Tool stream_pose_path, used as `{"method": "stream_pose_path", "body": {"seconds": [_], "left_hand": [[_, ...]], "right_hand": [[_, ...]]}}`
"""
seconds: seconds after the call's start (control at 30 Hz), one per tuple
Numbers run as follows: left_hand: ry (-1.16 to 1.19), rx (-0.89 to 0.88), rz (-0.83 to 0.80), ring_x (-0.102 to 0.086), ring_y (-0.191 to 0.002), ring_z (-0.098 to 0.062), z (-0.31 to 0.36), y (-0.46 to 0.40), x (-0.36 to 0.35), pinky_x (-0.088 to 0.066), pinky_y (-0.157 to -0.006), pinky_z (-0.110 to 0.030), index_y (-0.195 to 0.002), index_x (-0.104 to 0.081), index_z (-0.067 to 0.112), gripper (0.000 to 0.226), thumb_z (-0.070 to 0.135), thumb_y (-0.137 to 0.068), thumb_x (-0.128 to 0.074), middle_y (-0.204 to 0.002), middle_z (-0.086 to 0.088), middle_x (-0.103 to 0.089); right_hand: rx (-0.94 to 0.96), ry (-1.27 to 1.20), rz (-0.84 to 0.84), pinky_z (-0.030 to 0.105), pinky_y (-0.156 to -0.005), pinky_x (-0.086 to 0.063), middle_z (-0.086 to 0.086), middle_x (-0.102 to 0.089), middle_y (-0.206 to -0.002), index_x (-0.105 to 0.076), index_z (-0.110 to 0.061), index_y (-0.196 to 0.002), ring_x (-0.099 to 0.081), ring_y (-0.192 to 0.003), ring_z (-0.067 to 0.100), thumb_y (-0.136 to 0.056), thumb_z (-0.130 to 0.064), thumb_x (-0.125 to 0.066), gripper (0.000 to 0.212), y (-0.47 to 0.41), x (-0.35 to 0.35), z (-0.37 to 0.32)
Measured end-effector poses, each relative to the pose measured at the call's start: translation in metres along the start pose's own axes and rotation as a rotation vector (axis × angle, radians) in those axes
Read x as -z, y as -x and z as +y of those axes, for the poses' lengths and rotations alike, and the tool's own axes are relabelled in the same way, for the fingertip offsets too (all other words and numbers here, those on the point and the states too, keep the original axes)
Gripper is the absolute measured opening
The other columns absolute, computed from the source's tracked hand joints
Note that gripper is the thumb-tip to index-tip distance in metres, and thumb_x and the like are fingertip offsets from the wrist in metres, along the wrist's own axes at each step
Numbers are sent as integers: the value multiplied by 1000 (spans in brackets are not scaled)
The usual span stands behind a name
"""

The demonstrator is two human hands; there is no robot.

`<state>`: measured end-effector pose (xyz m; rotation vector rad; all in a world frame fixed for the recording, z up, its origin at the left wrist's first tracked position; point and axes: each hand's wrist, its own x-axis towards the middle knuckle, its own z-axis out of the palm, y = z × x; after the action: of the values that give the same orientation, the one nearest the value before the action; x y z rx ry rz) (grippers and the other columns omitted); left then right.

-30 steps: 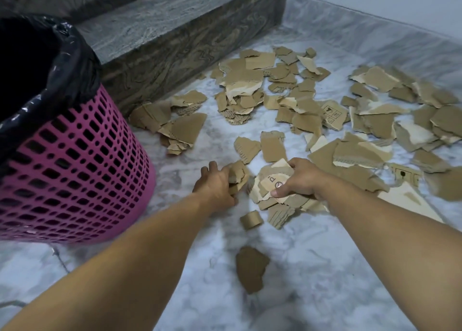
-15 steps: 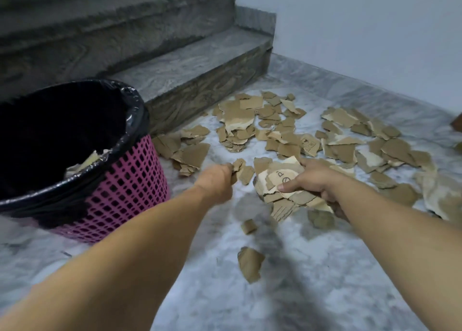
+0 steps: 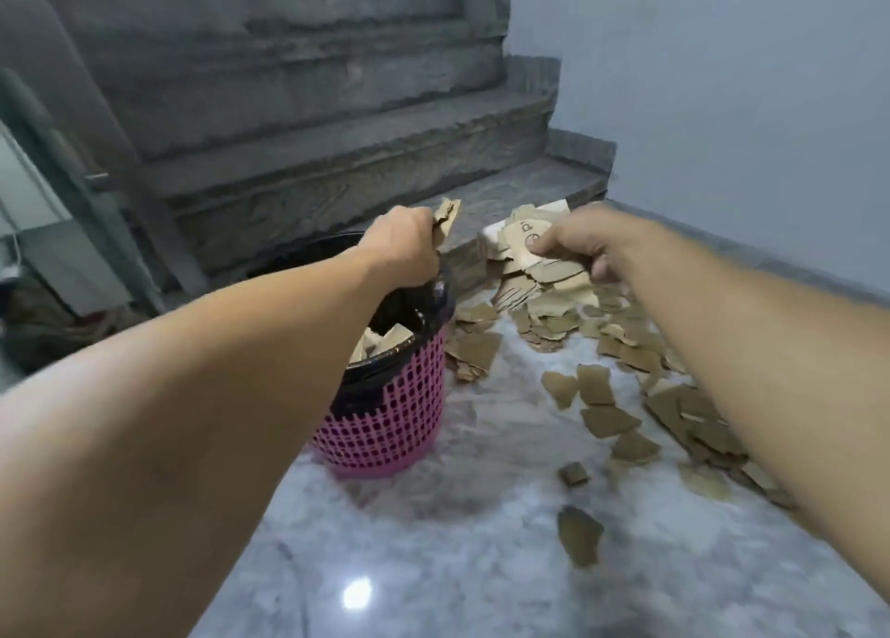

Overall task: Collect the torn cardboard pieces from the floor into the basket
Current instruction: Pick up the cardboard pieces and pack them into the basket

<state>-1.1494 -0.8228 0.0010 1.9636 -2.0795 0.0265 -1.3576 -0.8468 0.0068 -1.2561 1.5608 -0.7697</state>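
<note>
The floor (image 3: 457, 565) is shiny marble, white with grey swirls. A small round spot of light (image 3: 357, 594) shines on it near the bottom. Dark grey stone stairs (image 3: 337, 155) go up at the back, one step over another. The wall (image 3: 746, 83) on the right is plain and pale blue-grey. A low strip of grey stone (image 3: 770, 257) runs along the bottom of that wall. On the far left stands something grey and blurry, too fuzzy to tell what it is.

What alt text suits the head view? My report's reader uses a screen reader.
Both hands, left hand and right hand, hold torn cardboard above a pink basket with a black liner; more scraps litter the marble floor beside stairs.
</note>
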Motion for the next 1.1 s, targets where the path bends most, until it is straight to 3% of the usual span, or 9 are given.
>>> {"method": "stream_pose_path", "body": {"seconds": [0.07,0.17,0.23,0.33,0.43,0.53,0.63,0.93,1.1], "left_hand": [[-32,66,-44,-58,-90,-35,-30,8,8,-43,-69,-33,-97,-51,11,13,12,-84,-54,-107,-17,-60],[-39,168,-88,-53,-80,-29,-75,17,10,-44,-63,-33,-95,-47,12,14,9,-84,-54,-105,-15,-58],[-24,217,-91,-54,-85,-28,-98,19,2,-44,-65,-35,-105,-48,10,21,9,-86,-56,-109,-16,-58],[15,323,-190,-47,-122,-36,-123,20,-19,-46,-91,-43,-147,-18,8,88,29,-81,-73,-139,-21,-42],[-36,417,-346,-26,-140,-40,-139,24,-38,-30,-112,-51,-152,12,11,132,57,-67,-79,-155,-20,-19],[-31,409,-379,-43,-129,-35,-148,26,-46,-40,-106,-49,-145,-25,10,106,60,-67,-76,-144,-16,-40],[28,329,-358,-55,-110,-27,-142,32,-39,-49,-94,-41,-126,-47,12,73,55,-73,-74,-126,-10,-57],[135,52,-282,-60,-102,-25,-15,42,-15,-51,-85,-34,-122,-59,7,52,40,-83,-71,-118,-10,-64],[148,-58,-385,-57,-112,-24,84,46,-46,-50,-89,-32,-137,-50,11,69,47,-81,-72,-128,-7,-58]], "right_hand": [[6,-38,-8,29,-49,-58,4,-66,-50,-62,-1,-86,-69,-52,16,-83,5,-67,9,5,-29,-18],[12,-87,-64,53,-85,-57,15,-68,-74,-60,2,-87,-72,-87,33,-83,10,-59,9,1,-77,-34],[26,-105,-63,56,-85,-56,18,-66,-86,-60,8,-99,-70,-87,32,-82,13,-57,18,-4,-105,-38],[50,-51,-61,51,-80,-59,12,-63,-99,-58,1,-110,-66,-93,26,-85,-1,-63,26,-19,-146,-32],[58,58,-44,43,-85,-57,11,-63,-100,-58,-5,-108,-63,-91,25,-87,-16,-68,26,-26,-169,-18],[70,98,10,42,-85,-56,8,-57,-83,-56,-5,-90,-59,-76,22,-88,-11,-66,11,-26,-167,-9],[54,58,36,43,-80,-60,10,-60,-84,-62,1,-101,-60,-67,21,-88,-7,-66,16,-20,-146,-4],[-65,48,27,33,-63,-57,13,-57,-91,-56,-5,-84,-60,-76,22,-94,-6,-60,11,26,-22,47],[-207,161,-22,25,-52,-56,2,-51,-80,-56,-12,-90,-56,-67,13,-100,-18,-53,12,52,75,114]]}}
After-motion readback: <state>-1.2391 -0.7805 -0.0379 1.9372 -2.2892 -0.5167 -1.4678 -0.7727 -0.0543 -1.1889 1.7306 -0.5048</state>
